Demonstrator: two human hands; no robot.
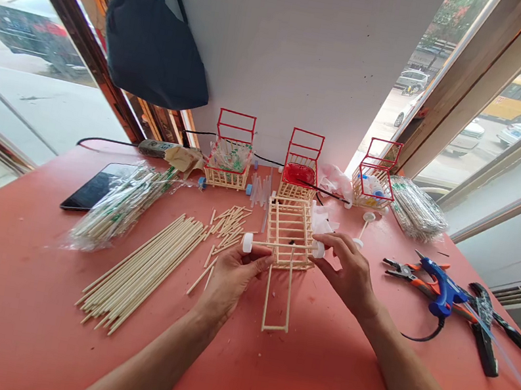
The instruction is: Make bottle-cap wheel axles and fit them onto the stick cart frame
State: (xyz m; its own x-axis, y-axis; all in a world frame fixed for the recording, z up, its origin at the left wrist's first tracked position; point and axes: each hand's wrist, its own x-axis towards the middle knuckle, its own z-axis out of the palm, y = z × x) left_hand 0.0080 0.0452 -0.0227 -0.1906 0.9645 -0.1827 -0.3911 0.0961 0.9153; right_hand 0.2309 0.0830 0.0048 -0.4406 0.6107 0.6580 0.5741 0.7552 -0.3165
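Observation:
A small cart frame of pale wooden sticks (291, 227) lies at the middle of the red table, its long handle loop (274, 328) toward me. Across its near end runs a stick axle (284, 247) with a white cap wheel (247, 242) on the left end and another white cap wheel (318, 250) on the right end. My left hand (240, 271) pinches the axle just inside the left wheel. The fingers of my right hand (343, 269) are closed on the right wheel. More white wheels are partly visible at the frame's far end.
Long sticks (143, 268) and short cut pieces (230, 226) lie left of the cart. Three red-trimmed stick carts (227, 173) stand behind. A blue glue gun (444, 289) and pliers (402, 270) lie right. A bagged bundle (123, 205) and black tablet (92, 187) are farther left.

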